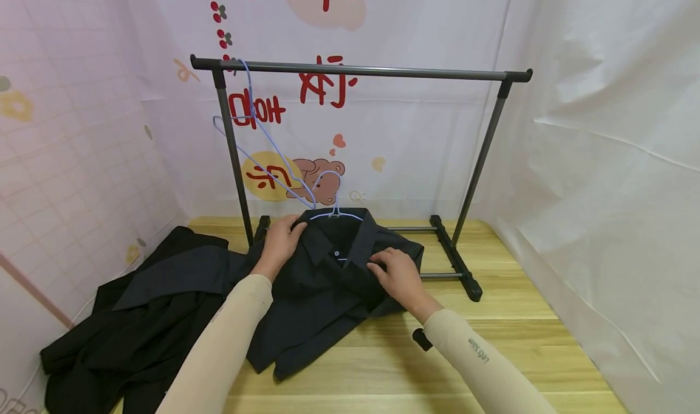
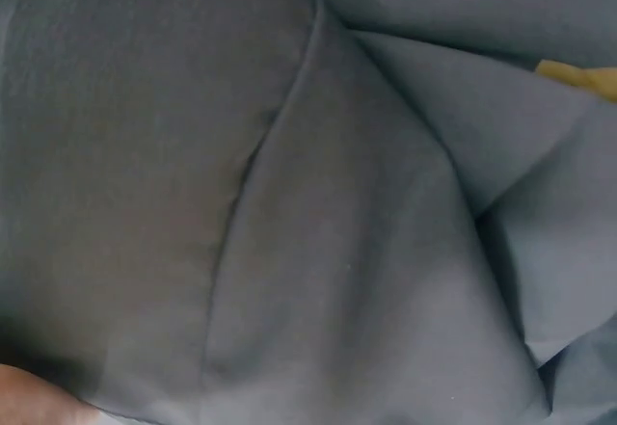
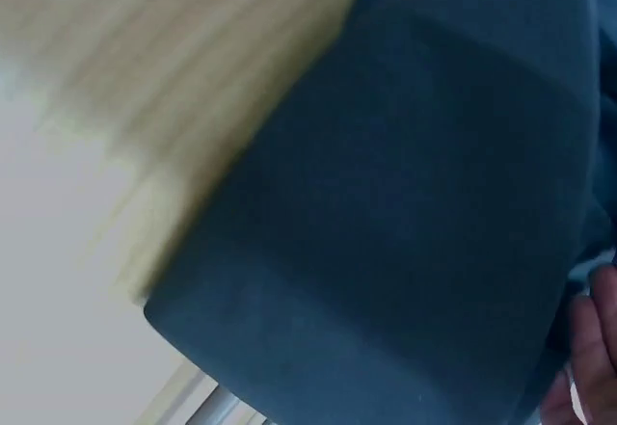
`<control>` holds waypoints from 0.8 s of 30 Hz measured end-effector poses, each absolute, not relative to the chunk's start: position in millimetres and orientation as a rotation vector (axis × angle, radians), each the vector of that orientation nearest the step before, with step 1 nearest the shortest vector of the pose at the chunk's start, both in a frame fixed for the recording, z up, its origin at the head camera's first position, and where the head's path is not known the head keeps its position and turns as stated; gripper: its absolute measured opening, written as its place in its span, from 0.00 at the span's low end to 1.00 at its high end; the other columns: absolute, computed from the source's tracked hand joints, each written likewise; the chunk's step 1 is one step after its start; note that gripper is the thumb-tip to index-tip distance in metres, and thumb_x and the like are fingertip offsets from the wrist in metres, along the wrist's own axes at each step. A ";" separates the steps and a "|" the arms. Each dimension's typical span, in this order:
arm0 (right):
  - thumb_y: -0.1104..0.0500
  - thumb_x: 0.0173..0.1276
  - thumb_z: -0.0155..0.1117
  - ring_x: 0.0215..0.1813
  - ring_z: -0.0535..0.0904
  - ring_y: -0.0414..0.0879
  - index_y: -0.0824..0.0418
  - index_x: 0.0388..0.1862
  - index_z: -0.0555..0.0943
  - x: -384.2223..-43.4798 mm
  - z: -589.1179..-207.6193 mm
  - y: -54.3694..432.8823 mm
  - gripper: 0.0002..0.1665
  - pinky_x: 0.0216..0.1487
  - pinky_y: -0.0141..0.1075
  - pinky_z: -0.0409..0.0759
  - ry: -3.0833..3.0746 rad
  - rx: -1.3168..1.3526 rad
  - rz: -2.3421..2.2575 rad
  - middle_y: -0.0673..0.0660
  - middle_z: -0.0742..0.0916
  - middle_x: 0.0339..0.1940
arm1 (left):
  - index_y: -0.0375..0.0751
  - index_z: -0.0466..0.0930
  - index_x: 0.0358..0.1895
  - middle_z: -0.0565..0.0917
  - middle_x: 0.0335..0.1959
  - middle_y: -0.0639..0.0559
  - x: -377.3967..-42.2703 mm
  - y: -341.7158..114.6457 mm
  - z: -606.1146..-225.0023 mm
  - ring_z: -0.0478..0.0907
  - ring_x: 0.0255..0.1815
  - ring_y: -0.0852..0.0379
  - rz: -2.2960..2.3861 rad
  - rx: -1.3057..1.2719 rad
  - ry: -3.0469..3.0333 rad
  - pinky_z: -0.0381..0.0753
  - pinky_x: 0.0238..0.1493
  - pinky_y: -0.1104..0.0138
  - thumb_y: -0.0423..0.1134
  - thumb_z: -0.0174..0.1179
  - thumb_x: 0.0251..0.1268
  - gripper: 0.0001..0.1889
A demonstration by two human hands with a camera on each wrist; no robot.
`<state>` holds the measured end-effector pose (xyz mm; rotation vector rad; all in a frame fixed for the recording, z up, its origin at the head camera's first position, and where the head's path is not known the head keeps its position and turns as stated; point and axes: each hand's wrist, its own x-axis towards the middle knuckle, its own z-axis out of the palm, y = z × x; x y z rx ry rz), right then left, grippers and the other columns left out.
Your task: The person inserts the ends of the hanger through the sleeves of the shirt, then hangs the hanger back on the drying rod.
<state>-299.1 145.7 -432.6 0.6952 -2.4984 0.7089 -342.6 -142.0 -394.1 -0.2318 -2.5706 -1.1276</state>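
A dark shirt (image 1: pixel 322 292) lies on the table with its collar toward the rack, a light-blue hanger (image 1: pixel 337 210) inside the neck and its hook standing above. My left hand (image 1: pixel 281 241) grips the cloth at the shoulder beside the collar. On the other side, my right hand (image 1: pixel 401 277) pinches the shirt front just below the collar, its fingertips partly hidden by cloth. In the left wrist view, grey-looking fabric (image 2: pixel 337 232) fills most of the picture. The right wrist view shows a shirt panel (image 3: pixel 386 213) with fingers (image 3: pixel 593 333) at its right edge.
A clothes rack (image 1: pixel 361 70) stands behind the shirt, its feet on the wooden table (image 1: pixel 525 341). Another light-blue hanger (image 1: pixel 279 152) hangs at its left end. Dark garments (image 1: pixel 158 304) lie heaped at left. A small black object (image 1: pixel 422 340) shows beside the right wrist.
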 end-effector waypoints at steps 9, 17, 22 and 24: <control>0.35 0.62 0.68 0.37 0.82 0.47 0.54 0.41 0.90 -273.6 -447.7 127.1 0.25 0.42 0.47 0.74 -2.820 0.942 0.233 0.49 0.87 0.32 | 0.37 0.80 0.47 0.83 0.44 0.41 -342.7 -145.0 -394.7 0.78 0.44 0.43 -1.109 -0.241 -2.542 0.72 0.46 0.52 0.40 0.54 0.77 0.10; 0.60 0.62 0.72 0.31 0.80 0.46 0.54 0.30 0.88 -264.3 -441.5 138.5 0.01 0.37 0.43 0.71 -2.866 1.132 0.056 0.49 0.85 0.27 | 0.35 0.79 0.57 0.81 0.55 0.38 -341.7 -156.1 -394.8 0.77 0.55 0.40 -1.114 -0.189 -2.564 0.72 0.58 0.48 0.41 0.52 0.78 0.15; 0.61 0.61 0.74 0.43 0.81 0.52 0.55 0.35 0.89 -276.7 -426.0 181.0 0.04 0.44 0.49 0.78 -2.601 1.162 0.216 0.55 0.86 0.41 | 0.34 0.78 0.60 0.80 0.58 0.36 -342.3 -168.4 -393.7 0.75 0.59 0.39 -1.122 -0.149 -2.559 0.70 0.62 0.47 0.41 0.52 0.79 0.17; 0.62 0.58 0.76 0.48 0.79 0.58 0.55 0.34 0.90 -285.3 -419.7 202.8 0.05 0.47 0.54 0.78 -2.518 1.093 0.258 0.60 0.84 0.47 | 0.34 0.77 0.61 0.79 0.59 0.36 -342.6 -173.7 -393.5 0.74 0.60 0.38 -1.132 -0.122 -2.551 0.69 0.63 0.47 0.42 0.51 0.79 0.18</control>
